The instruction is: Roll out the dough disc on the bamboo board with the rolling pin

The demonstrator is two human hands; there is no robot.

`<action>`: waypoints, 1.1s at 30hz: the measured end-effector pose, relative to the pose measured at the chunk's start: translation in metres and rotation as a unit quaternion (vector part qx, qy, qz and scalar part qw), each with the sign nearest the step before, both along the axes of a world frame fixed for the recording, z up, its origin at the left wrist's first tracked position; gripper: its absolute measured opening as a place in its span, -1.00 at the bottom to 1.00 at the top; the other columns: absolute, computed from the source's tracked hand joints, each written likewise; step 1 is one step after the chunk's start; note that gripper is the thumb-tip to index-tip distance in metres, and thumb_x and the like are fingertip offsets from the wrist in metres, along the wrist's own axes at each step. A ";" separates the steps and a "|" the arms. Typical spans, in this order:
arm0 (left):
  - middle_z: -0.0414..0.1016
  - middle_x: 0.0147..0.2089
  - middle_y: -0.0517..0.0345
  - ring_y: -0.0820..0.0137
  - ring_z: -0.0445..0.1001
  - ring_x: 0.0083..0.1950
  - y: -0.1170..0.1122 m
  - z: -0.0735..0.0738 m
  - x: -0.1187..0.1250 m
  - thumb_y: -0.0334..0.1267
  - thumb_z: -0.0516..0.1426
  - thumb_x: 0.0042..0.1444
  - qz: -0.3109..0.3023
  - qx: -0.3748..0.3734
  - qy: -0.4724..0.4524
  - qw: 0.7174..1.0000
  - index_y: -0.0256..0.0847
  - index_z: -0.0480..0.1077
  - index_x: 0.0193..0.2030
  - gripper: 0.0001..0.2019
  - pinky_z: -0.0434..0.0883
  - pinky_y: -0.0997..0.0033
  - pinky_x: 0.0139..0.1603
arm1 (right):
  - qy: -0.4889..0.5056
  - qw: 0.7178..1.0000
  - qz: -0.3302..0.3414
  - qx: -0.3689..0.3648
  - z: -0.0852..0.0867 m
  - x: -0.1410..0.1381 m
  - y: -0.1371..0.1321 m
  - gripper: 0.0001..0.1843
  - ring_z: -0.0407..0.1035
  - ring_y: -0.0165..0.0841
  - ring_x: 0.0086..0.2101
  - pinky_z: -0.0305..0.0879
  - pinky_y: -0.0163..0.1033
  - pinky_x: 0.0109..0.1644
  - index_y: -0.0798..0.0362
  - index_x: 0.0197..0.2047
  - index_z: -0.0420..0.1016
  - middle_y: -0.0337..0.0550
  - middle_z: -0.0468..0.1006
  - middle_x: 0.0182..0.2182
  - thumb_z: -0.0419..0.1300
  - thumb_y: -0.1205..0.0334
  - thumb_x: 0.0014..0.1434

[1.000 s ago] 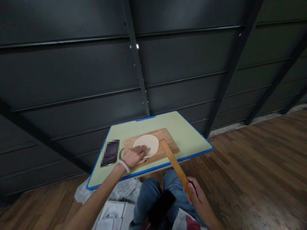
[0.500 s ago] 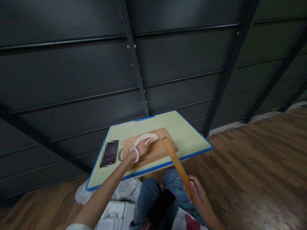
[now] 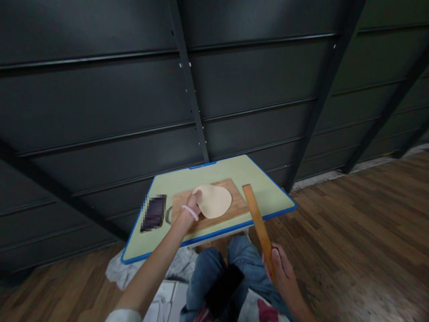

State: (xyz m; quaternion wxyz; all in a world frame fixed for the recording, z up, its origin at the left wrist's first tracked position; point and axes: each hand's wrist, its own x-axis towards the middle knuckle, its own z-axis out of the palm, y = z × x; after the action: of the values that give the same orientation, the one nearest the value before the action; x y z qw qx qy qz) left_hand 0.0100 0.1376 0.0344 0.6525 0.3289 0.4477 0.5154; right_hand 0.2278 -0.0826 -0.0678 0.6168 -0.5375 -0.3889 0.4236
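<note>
A thin, pale, roundish sheet of dough (image 3: 216,202) lies over the wooden cutting board (image 3: 236,206). My left hand (image 3: 193,202), with a beaded bracelet at the wrist, pinches the dough's left edge between thumb and fingers. My right hand (image 3: 280,268) is wrapped round the lower end of a wooden rolling pin (image 3: 257,219). The pin is held slanting off the board's right side, its far end above the table and apart from the dough.
The board rests on a small pale-green table (image 3: 264,188) with a blue rim. A phone (image 3: 154,213), partly pixelated, lies at its left. A second dark phone (image 3: 224,288) is at my lap. White crumpled plastic (image 3: 115,270) is below left. A dark panelled wall (image 3: 248,89) stands behind.
The dough, folded over under my left hand before, now lies spread out flat. My left hand has shifted to its left edge. The rolling pin has swung right, away from the board.
</note>
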 end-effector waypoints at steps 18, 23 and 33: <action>0.50 -0.11 -0.09 0.28 0.47 -0.01 -0.014 0.014 -0.101 -0.28 0.07 0.03 0.154 0.078 0.209 0.962 -0.26 0.37 -0.27 -0.85 0.33 0.18 0.12 | -0.546 0.816 0.150 0.116 0.082 0.009 0.078 -0.67 0.49 -0.24 -0.19 0.37 -0.18 -0.15 -0.02 0.05 0.36 -0.09 0.57 -0.13 -0.06 0.09 0.33; 0.50 -0.03 -0.05 0.18 0.39 0.11 -0.036 0.015 -0.085 -0.24 -0.02 0.10 0.138 0.260 0.440 0.849 -0.25 0.45 -0.14 -0.71 0.25 0.15 0.22 | -0.692 0.679 0.187 0.158 0.114 -0.013 0.128 -0.70 0.49 -0.26 -0.24 0.32 -0.29 -0.27 0.03 0.03 0.35 -0.09 0.58 -0.19 -0.01 0.10 0.33; 0.40 0.15 -0.09 0.19 0.32 0.19 -0.061 -0.023 -0.067 -0.20 -0.11 0.25 -0.048 0.376 0.715 0.587 -0.27 0.30 0.15 -0.60 0.21 0.08 0.23 | -0.730 0.601 0.247 0.211 0.116 -0.029 0.160 -0.75 0.43 -0.26 -0.15 0.28 -0.27 -0.21 0.02 -0.03 0.37 -0.11 0.53 -0.17 0.03 0.09 0.31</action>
State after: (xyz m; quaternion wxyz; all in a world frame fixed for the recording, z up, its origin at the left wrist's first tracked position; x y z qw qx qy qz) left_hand -0.0570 0.0766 0.0117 -0.0358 0.8286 0.5201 0.2039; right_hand 0.1993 0.0771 0.0478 0.0956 -0.4061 -0.9063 -0.0673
